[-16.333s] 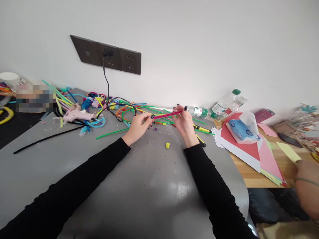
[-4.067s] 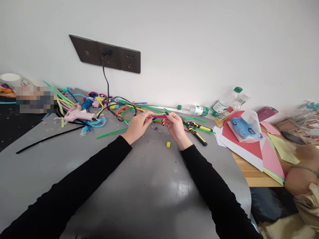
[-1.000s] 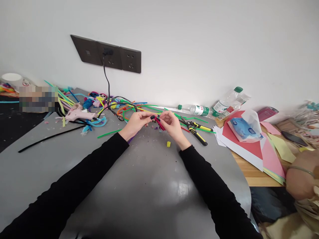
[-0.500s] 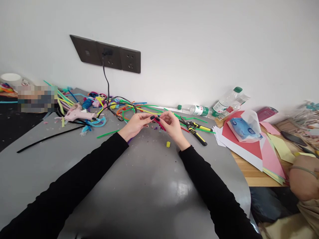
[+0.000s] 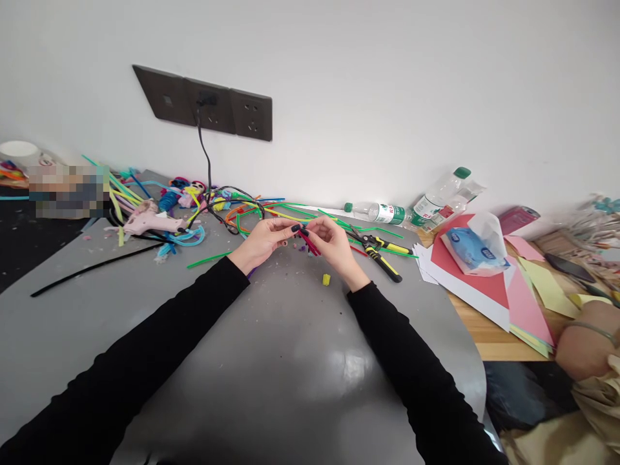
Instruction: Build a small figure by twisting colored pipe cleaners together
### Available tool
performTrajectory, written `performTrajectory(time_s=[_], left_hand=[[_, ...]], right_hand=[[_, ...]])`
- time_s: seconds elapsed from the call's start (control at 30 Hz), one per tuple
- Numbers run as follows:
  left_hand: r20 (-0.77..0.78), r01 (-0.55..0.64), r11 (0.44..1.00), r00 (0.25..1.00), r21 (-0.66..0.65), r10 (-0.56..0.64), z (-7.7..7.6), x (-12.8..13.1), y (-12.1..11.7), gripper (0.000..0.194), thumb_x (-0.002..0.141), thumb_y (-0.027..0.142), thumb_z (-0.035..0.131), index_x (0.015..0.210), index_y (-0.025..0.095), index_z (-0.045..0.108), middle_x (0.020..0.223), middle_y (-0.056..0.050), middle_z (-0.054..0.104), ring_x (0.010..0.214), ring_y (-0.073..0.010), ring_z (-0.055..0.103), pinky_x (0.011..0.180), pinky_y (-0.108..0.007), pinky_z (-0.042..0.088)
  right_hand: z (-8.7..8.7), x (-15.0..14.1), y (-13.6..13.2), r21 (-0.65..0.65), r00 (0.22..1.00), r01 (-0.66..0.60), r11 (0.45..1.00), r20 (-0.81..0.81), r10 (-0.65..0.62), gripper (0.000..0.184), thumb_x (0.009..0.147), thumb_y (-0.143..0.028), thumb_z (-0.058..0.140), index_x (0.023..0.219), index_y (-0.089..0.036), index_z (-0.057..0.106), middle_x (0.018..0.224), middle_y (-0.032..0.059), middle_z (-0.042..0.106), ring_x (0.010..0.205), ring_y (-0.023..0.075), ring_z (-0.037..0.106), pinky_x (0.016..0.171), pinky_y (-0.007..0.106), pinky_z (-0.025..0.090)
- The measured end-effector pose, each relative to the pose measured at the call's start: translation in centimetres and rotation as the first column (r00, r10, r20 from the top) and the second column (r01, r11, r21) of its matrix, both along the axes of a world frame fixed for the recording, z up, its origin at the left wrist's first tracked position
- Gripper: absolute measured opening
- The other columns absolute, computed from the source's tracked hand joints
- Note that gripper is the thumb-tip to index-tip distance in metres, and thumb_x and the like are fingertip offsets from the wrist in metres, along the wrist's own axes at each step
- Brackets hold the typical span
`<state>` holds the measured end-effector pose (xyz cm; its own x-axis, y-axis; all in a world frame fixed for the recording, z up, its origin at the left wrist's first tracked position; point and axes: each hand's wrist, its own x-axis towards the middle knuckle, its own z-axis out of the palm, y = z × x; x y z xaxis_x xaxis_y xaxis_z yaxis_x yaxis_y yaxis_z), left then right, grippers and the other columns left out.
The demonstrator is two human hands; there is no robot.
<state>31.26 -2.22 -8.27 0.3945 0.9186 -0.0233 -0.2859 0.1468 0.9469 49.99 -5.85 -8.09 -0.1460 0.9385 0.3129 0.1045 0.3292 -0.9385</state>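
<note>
Lying near right hand (image 5: 332, 244): pliers (image 5: 383, 263); black cord (image 5: 207, 155) beyond left hand (image 5: 261, 243).

Craft workspace, glue gun (image 5: 154, 220), pliers (image 5: 380, 254), colored paper (image 5: 531, 303), gray table (image 5: 271, 361)

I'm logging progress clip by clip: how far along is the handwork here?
Done: the pink-red strips look bent or gathered into a small bundle. In hand: the left hand and right hand pinch them together. Left to do: seemingly the bundle's release, as both hands are on it; fingers hide its joint, so further shaping can't be judged. The pliers and yellow piece lie unheld.
</note>
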Motion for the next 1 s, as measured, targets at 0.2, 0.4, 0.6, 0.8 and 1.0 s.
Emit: performTrajectory(time_s=[0.2, 0.4, 0.6, 0.8, 1.0], left_hand=[[0.052, 0.037, 0.999, 0.998, -0.002, -0.036, -0.07, 0.06, -0.03, 0.041, 0.057, 0.043, 0.099, 0.087, 0.019, 0.083, 0.081, -0.005, 0.076, 0.071, -0.0137, 0.064, 0.062, -0.026, 0.052], [0.010, 0.014, 0.999, 1.000, -0.032, -0.013, 0.17, 0.08, -0.13, 0.050, 0.046, 0.049, 0.101, 0.081, 0.019, 0.083, 0.085, -0.008, 0.079, 0.069, -0.0154, 0.066, 0.058, -0.025, 0.051], [-0.045, 0.044, 0.999, 0.998, 0.016, -0.043, -0.49, -0.21, 0.29, 0.041, 0.057, 0.043, 0.098, 0.086, 0.018, 0.083, 0.086, -0.007, 0.078, 0.067, -0.0141, 0.067, 0.057, -0.024, 0.046], [-0.054, 0.043, 0.998, 0.998, 0.035, -0.041, -0.58, -0.25, 0.27, 0.038, 0.059, 0.042, 0.097, 0.085, 0.018, 0.083, 0.083, -0.007, 0.078, 0.066, -0.0145, 0.066, 0.059, -0.026, 0.045], [-0.063, 0.032, 0.999, 0.998, 0.035, -0.030, -0.33, -0.15, 0.11, 0.042, 0.055, 0.047, 0.097, 0.080, 0.017, 0.082, 0.078, -0.007, 0.076, 0.065, -0.0144, 0.064, 0.056, -0.025, 0.042]], right_hand=[[-0.02, 0.04, 0.00, -0.007, 1.000, 0.007, 1.000, -0.010, -0.007, 0.039, 0.085, -0.059, 0.074, 0.096, -0.022, 0.064, 0.080, 0.0011, 0.067, 0.067, 0.0141, 0.062, 0.061, 0.028, 0.052], [-0.34, -0.06, 0.06, -0.010, 1.000, 0.016, 1.000, -0.007, -0.016, 0.041, 0.083, -0.060, 0.075, 0.096, -0.022, 0.064, 0.076, -0.0001, 0.066, 0.065, 0.0134, 0.062, 0.060, 0.028, 0.051], [-0.53, 0.04, 0.16, 0.012, 0.999, 0.029, 1.000, 0.041, -0.029, 0.039, 0.085, -0.058, 0.074, 0.094, -0.021, 0.063, 0.074, -0.0008, 0.065, 0.063, 0.0126, 0.061, 0.059, 0.027, 0.049], [-0.67, 0.13, 0.22, 0.007, 0.997, 0.037, 0.999, 0.067, -0.037, 0.038, 0.085, -0.057, 0.073, 0.093, -0.021, 0.064, 0.075, 0.0004, 0.067, 0.064, 0.0135, 0.063, 0.060, 0.027, 0.050], [-0.62, -0.02, 0.19, 0.018, 0.996, 0.045, 0.999, 0.080, -0.047, 0.040, 0.085, -0.060, 0.073, 0.090, -0.021, 0.063, 0.075, 0.0002, 0.066, 0.063, 0.0134, 0.061, 0.059, 0.027, 0.049]])
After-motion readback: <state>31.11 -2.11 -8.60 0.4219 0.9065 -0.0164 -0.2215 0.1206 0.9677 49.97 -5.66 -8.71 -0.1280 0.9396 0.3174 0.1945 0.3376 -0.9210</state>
